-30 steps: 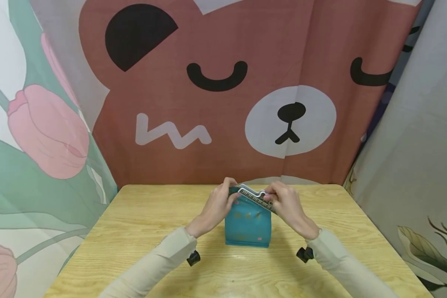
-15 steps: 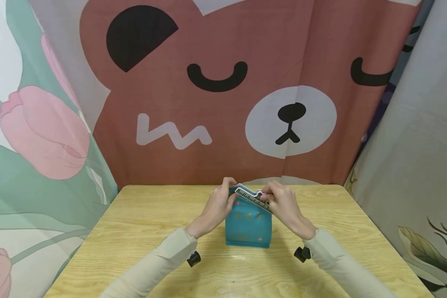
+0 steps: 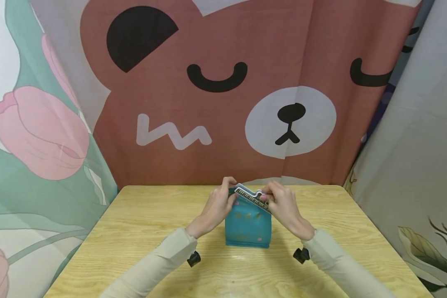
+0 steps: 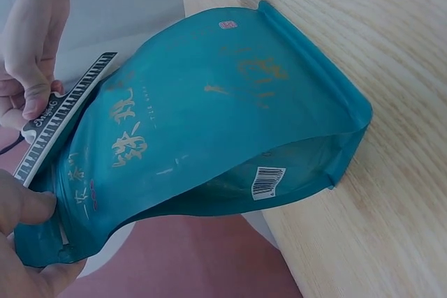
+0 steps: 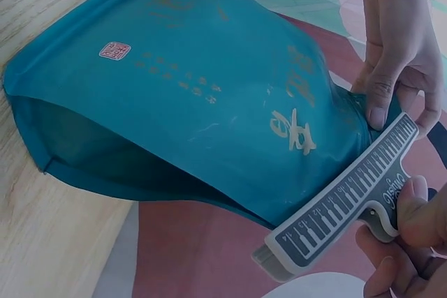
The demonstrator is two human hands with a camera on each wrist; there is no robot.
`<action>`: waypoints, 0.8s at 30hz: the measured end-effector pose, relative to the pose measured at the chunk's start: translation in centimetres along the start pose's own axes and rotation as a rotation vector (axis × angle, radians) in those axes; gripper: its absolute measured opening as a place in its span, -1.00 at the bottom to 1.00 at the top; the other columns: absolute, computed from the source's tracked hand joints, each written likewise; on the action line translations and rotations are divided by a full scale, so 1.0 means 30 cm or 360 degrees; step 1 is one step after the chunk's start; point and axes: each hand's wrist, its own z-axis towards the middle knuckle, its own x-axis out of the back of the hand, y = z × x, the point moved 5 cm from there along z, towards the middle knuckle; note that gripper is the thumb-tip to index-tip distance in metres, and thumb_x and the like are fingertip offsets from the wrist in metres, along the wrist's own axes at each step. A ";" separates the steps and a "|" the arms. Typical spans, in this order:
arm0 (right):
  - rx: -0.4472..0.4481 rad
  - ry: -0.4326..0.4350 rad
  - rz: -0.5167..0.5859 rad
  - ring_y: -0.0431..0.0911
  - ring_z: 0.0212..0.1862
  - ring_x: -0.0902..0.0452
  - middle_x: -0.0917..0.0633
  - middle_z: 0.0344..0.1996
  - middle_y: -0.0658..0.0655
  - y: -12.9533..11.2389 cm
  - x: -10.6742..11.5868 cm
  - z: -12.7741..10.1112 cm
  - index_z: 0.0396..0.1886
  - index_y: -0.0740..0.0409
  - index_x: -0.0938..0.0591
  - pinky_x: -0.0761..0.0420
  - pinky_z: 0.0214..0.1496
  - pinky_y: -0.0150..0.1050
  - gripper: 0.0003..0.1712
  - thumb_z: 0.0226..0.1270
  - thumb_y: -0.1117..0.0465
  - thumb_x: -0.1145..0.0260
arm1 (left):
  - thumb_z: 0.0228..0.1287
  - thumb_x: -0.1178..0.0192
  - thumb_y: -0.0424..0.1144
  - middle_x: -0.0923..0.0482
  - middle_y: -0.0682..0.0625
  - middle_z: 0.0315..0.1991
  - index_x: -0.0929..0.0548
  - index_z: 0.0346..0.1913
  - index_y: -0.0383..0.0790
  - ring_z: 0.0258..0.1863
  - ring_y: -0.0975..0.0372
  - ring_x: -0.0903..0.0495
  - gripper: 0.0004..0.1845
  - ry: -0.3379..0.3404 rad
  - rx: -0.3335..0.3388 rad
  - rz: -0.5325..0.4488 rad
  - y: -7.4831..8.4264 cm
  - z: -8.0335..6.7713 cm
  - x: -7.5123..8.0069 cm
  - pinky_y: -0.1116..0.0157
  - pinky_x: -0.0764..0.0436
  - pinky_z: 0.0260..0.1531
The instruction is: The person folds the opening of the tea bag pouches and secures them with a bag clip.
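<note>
Teal pouch (image 3: 248,225) stood upright on wooden table (image 3: 141,231), mid-table, between both hands. Left hand (image 3: 217,206) pinched pouch's top left corner. Right hand (image 3: 283,205) gripped gray clip (image 3: 251,197), clip tilted, jaws straddling pouch's top edge. Bear curtain (image 3: 223,82) behind.

Not much moves here: the right hand (image 3: 283,205) slides a bit left along the top of the teal pouch (image 3: 248,225), so the clip (image 3: 251,197) it pinches sits a touch further left than a second ago.
</note>
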 end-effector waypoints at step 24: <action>-0.0084 -0.0175 0.0119 -0.18 -0.41 -0.49 -0.61 -0.41 -0.03 0.023 0.011 -0.007 -0.32 0.16 -0.66 -0.50 -0.43 -0.26 -0.84 0.14 0.35 -0.49 | 0.37 -0.24 -0.41 -0.65 -0.17 -0.02 -0.35 0.18 -0.31 -0.45 0.28 -0.62 -0.59 -0.0067 0.0028 -0.0051 -0.007 0.005 -0.006 0.38 -0.49 -0.52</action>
